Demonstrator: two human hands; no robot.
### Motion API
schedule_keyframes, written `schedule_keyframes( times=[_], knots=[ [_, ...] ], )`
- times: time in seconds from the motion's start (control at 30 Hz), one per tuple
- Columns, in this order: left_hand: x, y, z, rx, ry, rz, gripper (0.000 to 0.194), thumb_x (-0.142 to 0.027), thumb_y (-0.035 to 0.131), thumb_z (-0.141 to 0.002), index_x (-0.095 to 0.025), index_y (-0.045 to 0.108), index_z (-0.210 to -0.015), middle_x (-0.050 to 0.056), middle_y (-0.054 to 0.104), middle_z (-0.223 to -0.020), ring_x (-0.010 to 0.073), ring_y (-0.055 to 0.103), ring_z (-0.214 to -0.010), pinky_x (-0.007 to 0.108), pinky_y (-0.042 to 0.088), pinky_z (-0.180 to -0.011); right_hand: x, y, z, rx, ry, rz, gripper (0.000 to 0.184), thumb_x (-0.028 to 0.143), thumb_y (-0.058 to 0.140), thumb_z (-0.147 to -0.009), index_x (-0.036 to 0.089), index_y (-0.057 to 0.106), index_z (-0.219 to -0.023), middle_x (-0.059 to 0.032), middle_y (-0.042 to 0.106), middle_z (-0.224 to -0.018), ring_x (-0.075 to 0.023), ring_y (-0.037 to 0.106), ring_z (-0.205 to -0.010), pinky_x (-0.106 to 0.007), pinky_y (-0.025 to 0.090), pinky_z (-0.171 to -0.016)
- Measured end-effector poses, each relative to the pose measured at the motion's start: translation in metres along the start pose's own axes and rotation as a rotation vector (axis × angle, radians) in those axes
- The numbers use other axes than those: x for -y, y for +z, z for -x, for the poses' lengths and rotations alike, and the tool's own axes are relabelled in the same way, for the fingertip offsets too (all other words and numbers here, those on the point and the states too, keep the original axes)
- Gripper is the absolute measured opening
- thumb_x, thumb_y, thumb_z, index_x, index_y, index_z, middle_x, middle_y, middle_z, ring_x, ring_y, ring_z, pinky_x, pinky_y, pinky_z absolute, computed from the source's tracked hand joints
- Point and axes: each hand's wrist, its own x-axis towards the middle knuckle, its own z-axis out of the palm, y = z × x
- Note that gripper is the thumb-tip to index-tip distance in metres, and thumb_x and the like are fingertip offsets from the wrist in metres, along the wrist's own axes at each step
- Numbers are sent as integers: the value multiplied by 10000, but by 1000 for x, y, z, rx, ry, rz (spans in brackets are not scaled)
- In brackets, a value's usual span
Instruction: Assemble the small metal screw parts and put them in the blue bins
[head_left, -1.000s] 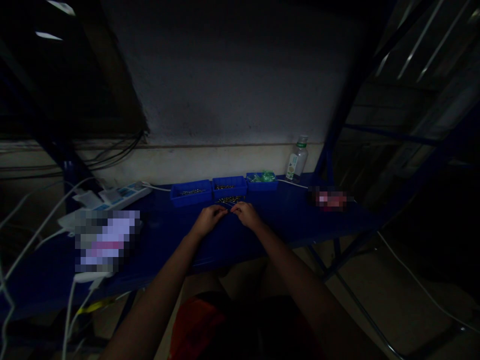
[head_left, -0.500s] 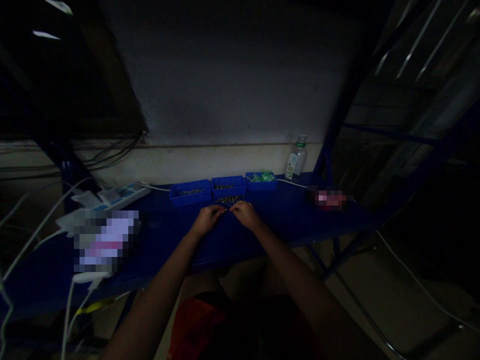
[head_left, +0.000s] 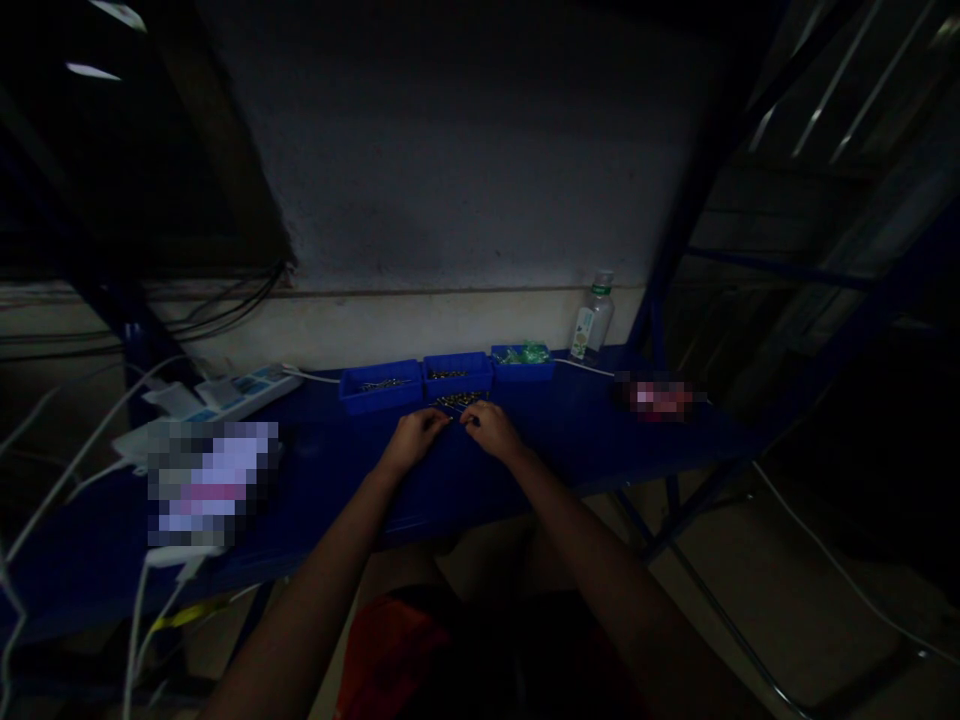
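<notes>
My left hand point(head_left: 417, 439) is pinched closed over the blue table point(head_left: 442, 485), with a tiny shiny piece at its fingertips, too small to name. Just to its right my right hand point(head_left: 489, 430) is also closed, thumb and finger together; what it holds is too small and dark to make out. A small gap parts the fingertips of the two hands. Right beyond them lies a loose pile of small brass-coloured metal parts point(head_left: 461, 399), partly hidden by my right hand. Thin pale pins or rods show among them.
Behind the pile stand a left blue bin point(head_left: 381, 397) with thin metal pieces, a middle blue bin point(head_left: 458, 379) with small parts, and a right blue bin point(head_left: 523, 371) with green plastic. A bottle point(head_left: 591, 322) stands at the back right. A power strip point(head_left: 247, 394) with cables lies left.
The fingertips of my right hand have shifted very slightly and sit a little further from those of my left. Everything else stays where it was.
</notes>
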Motion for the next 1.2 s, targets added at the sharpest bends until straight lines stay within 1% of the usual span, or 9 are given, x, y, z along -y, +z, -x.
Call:
schedule_keyframes(
  times=[0.07,0.13,0.2,0.33,0.53,0.67,0.93,1.1,1.2],
  knots=[
    [1,0,0,4,-1,4,297,-404,460,-811,-176,640,-872,31,674,-876,182,606,-804,257,434,-745,0,0,1,-42,29,-36,196,98,506,-729,197,603,-866,-14,582,-856,-122,527,-778,-237,409,-751],
    [1,0,0,12,10,12,307,-411,451,-815,-173,638,-873,32,674,-872,181,605,-799,256,436,-736,0,0,1,-65,51,-78,238,139,523,-732,197,579,-955,-16,586,-907,-112,528,-734,-234,421,-723],
    [0,0,1,25,38,24,309,-407,441,-823,-173,636,-874,32,673,-877,178,602,-804,254,435,-740,-1,1,1,-41,43,-118,256,199,539,-746,199,568,-1000,-20,596,-942,-106,534,-711,-230,428,-704],
    [-4,-1,2,46,72,32,298,-393,439,-827,-174,637,-865,32,668,-884,175,601,-813,252,429,-755,-3,3,0,72,0,-145,161,264,516,-795,189,619,-892,-16,639,-862,-107,559,-708,-219,424,-696],
    [-5,-2,2,65,74,18,290,-385,445,-823,-180,640,-887,30,669,-896,178,604,-827,255,431,-761,1,1,1,109,-1,-166,176,299,526,-806,186,624,-900,-11,658,-842,-99,578,-691,-197,418,-667],
    [-6,-3,2,60,82,17,310,-400,438,-820,-181,644,-891,35,671,-913,180,602,-841,257,433,-779,1,1,1,112,-15,-172,176,303,513,-819,185,625,-885,-9,659,-838,-97,583,-706,-189,412,-665],
    [-5,-2,2,39,62,-10,309,-391,432,-817,-175,645,-878,42,670,-880,182,604,-795,271,437,-758,1,2,1,71,26,-167,176,305,502,-825,179,611,-881,-12,651,-812,-100,581,-692,-195,418,-650],
    [-6,-2,2,45,78,0,295,-374,428,-819,-167,635,-857,37,662,-848,173,595,-765,257,433,-716,4,0,1,72,-3,-148,203,317,476,-847,191,605,-940,-22,643,-891,-110,579,-777,-212,414,-718],
    [-8,-2,3,68,107,-1,293,-362,412,-827,-164,625,-857,39,652,-855,169,585,-770,253,426,-713,3,0,1,89,-45,-86,211,300,443,-866,190,621,-894,-28,634,-890,-115,562,-821,-222,394,-762]
  ],
)
